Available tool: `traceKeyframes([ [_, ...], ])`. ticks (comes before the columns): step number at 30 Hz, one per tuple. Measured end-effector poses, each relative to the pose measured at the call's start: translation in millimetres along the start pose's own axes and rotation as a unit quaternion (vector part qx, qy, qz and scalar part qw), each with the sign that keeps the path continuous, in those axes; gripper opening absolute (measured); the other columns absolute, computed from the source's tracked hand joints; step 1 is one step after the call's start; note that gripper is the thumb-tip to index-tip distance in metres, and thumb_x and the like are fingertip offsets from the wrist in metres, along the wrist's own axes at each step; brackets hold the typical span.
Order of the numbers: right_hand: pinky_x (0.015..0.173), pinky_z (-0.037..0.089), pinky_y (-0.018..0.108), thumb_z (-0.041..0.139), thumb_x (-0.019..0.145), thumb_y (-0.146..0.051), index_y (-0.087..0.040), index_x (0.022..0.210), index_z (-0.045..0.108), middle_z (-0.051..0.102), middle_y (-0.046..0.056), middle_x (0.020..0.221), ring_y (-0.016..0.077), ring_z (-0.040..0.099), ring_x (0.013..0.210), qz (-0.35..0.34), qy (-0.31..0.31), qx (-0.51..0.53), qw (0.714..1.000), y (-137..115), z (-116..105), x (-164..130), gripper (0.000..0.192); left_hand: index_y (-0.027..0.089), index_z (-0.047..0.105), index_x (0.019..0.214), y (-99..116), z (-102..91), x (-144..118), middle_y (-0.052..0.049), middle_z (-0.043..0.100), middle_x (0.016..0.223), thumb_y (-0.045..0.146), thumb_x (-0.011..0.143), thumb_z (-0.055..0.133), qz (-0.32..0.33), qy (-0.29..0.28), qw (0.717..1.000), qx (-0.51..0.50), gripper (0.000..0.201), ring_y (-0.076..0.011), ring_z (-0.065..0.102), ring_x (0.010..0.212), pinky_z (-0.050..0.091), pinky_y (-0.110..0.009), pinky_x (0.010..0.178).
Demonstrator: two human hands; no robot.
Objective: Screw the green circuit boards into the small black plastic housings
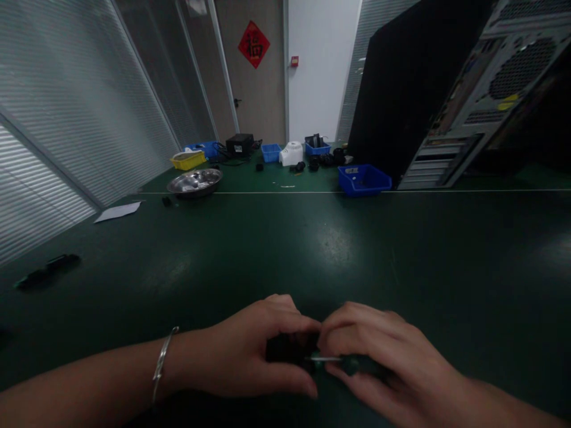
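Near the front of the green table, my left hand curls around a small dark part, whose shape is mostly lost in shadow. Thumb and forefinger lie on either side of it. A bangle circles the left wrist. Close on the right, my right hand is closed on a screwdriver with a thin metal shaft and a dark green handle inside the palm. The shaft points left at the dark part; whether its tip touches cannot be made out. The fingertips of both hands nearly meet.
Far back stand a metal bowl, a yellow basket, a blue bin, a white plastic housing and small black parts. A computer case rises at the right. A dark tool-like object lies left.
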State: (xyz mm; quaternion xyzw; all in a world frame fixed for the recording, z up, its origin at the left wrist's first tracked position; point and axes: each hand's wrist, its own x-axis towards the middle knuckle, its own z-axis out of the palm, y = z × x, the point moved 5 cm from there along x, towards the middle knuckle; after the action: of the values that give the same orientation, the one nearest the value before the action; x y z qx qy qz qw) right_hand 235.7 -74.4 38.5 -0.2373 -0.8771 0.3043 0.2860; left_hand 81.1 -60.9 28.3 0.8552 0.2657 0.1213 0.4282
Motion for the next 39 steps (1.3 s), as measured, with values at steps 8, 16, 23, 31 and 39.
traceKeyframes([
  [8,0.073,0.051,0.023,0.058,0.087,-0.007,-0.023,0.101,0.062,0.073,0.003,0.094,0.0153,0.068,0.085,-0.023,-0.008,-0.004,1.0,-8,-2,5,0.022,0.018,0.063,0.104,4,2.5,0,-0.001,0.056,0.084,0.042,0.083,0.066,0.001,-0.004,1.0,-0.024,0.031,-0.0149,0.052,0.079,0.042,-0.024,0.072],
  [16,0.074,0.051,0.029,0.055,0.092,-0.013,-0.022,0.107,0.061,0.074,0.004,0.095,0.0174,0.067,0.081,-0.045,-0.01,-0.017,0.999,-9,0,3,0.019,0.017,0.063,0.099,3,2.7,0,0.0,0.054,0.083,0.035,0.081,0.071,0.002,-0.004,0.999,-0.033,0.027,-0.0138,0.05,0.08,0.041,-0.023,0.072],
  [23,0.077,0.051,0.026,0.057,0.085,-0.001,-0.021,0.11,0.06,0.073,0.004,0.1,0.0162,0.066,0.087,-0.048,0.017,0.04,0.998,-3,1,0,0.032,0.019,0.063,0.107,-1,2.0,-4,-0.001,0.055,0.09,0.031,0.081,0.071,-0.026,0.015,0.995,-0.091,0.03,-0.0132,0.052,0.079,0.044,-0.024,0.071],
  [31,0.078,0.052,0.021,0.058,0.083,0.003,-0.02,0.109,0.062,0.067,0.004,0.098,0.0143,0.065,0.091,-0.021,0.086,0.054,0.995,4,-6,1,0.035,0.019,0.051,0.124,-13,6.1,-3,-0.007,0.063,0.108,0.014,0.087,0.061,-0.071,0.051,0.94,-0.33,0.039,-0.0166,0.06,0.096,0.046,-0.035,0.089],
  [39,0.077,0.052,0.022,0.059,0.084,0.002,-0.023,0.107,0.06,0.063,0.003,0.099,0.015,0.064,0.092,0.001,0.102,0.056,0.993,9,-7,0,0.034,0.019,0.051,0.119,-27,4.1,1,-0.008,0.059,0.111,0.012,0.084,0.063,-0.098,0.116,0.879,-0.452,0.037,-0.0154,0.065,0.082,0.054,-0.027,0.066],
])
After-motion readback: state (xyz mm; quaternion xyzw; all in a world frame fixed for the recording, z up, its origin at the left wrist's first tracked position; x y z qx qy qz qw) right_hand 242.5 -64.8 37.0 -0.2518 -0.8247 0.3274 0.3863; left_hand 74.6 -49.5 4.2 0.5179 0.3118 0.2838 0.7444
